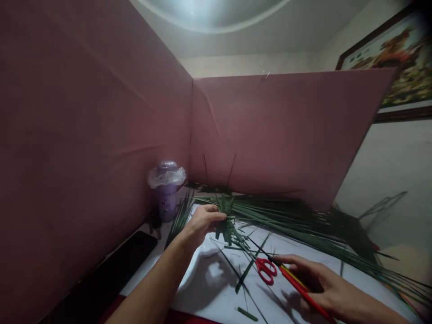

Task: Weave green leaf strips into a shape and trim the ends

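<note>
My left hand (206,220) pinches a woven piece of green leaf strips (225,219), with cut ends fanning out above and below the fingers. My right hand (319,281), at the lower right, grips a tool with red and yellow handles (299,285). Its thin black tip points up and left towards the leaf piece, apart from it; the exact kind of tool is unclear. Between the hands, red-handled scissors (266,271) lie on the white surface (209,288), their blades partly among leaf scraps.
Long green leaves (286,216) lie across the back and right of the table. At the left stand a purple cup (167,198) with plastic film around its top and a black flat object (135,252). Pink panels (270,130) enclose the left and back. Loose leaf strips (251,265) are scattered in front.
</note>
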Demonstrator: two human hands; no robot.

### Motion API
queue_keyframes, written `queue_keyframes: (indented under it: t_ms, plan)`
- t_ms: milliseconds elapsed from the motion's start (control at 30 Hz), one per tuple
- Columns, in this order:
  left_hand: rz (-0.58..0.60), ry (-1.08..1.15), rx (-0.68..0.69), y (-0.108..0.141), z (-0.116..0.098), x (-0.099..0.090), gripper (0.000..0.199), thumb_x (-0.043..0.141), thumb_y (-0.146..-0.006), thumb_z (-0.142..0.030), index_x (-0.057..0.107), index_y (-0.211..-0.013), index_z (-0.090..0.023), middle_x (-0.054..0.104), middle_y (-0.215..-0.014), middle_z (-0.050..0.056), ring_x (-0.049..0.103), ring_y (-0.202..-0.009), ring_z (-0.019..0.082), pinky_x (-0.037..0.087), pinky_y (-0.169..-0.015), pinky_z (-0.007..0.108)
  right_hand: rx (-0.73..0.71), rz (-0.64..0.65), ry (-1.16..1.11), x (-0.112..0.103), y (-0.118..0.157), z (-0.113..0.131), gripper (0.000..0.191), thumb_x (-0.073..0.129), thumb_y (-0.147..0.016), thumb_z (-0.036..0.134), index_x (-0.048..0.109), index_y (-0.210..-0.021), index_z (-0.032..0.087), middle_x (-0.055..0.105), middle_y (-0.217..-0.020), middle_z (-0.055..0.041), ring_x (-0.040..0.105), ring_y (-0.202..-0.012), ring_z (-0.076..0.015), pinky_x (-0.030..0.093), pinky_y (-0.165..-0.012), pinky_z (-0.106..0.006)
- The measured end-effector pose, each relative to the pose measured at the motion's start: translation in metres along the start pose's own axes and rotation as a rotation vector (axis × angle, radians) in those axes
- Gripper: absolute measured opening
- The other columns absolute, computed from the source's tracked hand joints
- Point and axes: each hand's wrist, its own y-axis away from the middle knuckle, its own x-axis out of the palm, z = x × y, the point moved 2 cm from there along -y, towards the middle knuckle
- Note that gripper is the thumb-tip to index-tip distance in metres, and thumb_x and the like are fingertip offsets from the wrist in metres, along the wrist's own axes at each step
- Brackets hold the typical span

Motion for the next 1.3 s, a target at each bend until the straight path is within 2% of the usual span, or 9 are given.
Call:
queue_keyframes:
  t_ms: [100,200,267,433,667,1000,1300]
  plan:
    - [0.016,-0.012,-0.004,0.001,-0.001,0.001,0.024,0.073,-0.053,-0.023,0.054,-0.061,-0.013,0.058,-0.058,0.001,0.054,-0.048,0.011,0.044,-0.049,0.026,-0.086,-0.07,0.033,0.008,-0.003,0.005,0.055,0.065,-0.062,0.013,0.054,-0.114,0.026,0.061,-0.085,0.0031,0.055,-0.075,-0.0139,0.042,-0.064,-0.02]
    - [0.065,-0.034,-0.005,0.003,0.001,0.004,0.023,0.073,-0.053,-0.024,0.055,-0.061,-0.012,0.058,-0.057,0.001,0.054,-0.048,0.011,0.043,-0.049,0.025,-0.14,-0.185,-0.014,0.017,-0.01,0.006,0.038,0.064,-0.063,0.013,0.059,-0.098,0.025,0.054,-0.065,0.0065,0.05,-0.057,-0.01,0.039,-0.054,-0.019]
    - [0.089,-0.053,-0.004,0.004,0.003,0.006,0.022,0.073,-0.054,-0.024,0.055,-0.061,-0.013,0.057,-0.056,0.0,0.053,-0.047,0.01,0.039,-0.047,0.022,-0.13,-0.237,-0.059,0.021,-0.014,0.006,0.03,0.066,-0.064,0.02,0.06,-0.092,0.023,0.053,-0.061,0.0061,0.05,-0.054,-0.0106,0.041,-0.054,-0.021]
    - [0.088,-0.088,-0.005,0.006,0.005,0.01,0.022,0.073,-0.054,-0.022,0.053,-0.057,-0.014,0.05,-0.049,-0.004,0.045,-0.043,0.006,0.024,-0.042,0.019,-0.15,-0.376,0.072,0.021,-0.014,0.003,0.035,0.07,-0.064,0.029,0.061,-0.097,0.022,0.055,-0.064,0.0034,0.055,-0.059,-0.0149,0.047,-0.058,-0.025]
    - [0.107,-0.133,-0.003,0.006,0.006,0.013,0.019,0.072,-0.054,-0.023,0.056,-0.059,-0.014,0.05,-0.05,-0.004,0.042,-0.044,0.006,0.022,-0.044,0.021,-0.18,-0.382,0.106,0.024,-0.013,0.004,0.034,0.07,-0.066,0.024,0.062,-0.099,0.025,0.053,-0.065,0.0059,0.057,-0.062,-0.0135,0.048,-0.058,-0.02]
    - [0.114,-0.147,0.006,0.004,0.007,0.008,0.018,0.071,-0.056,-0.024,0.06,-0.064,-0.013,0.054,-0.054,-0.002,0.043,-0.046,0.007,0.022,-0.044,0.02,-0.231,-0.418,0.263,0.021,-0.011,0.009,0.029,0.064,-0.07,0.024,0.063,-0.099,0.025,0.06,-0.065,0.0033,0.06,-0.061,-0.0162,0.048,-0.059,-0.023]
    - [0.098,-0.099,-0.021,0.006,0.004,0.013,0.021,0.073,-0.052,-0.021,0.059,-0.064,-0.012,0.06,-0.059,0.001,0.053,-0.05,0.01,0.033,-0.049,0.021,-0.244,-0.411,0.256,0.024,-0.009,0.016,0.029,0.066,-0.068,0.03,0.067,-0.096,0.023,0.06,-0.065,0.0011,0.058,-0.06,-0.0169,0.048,-0.055,-0.024]
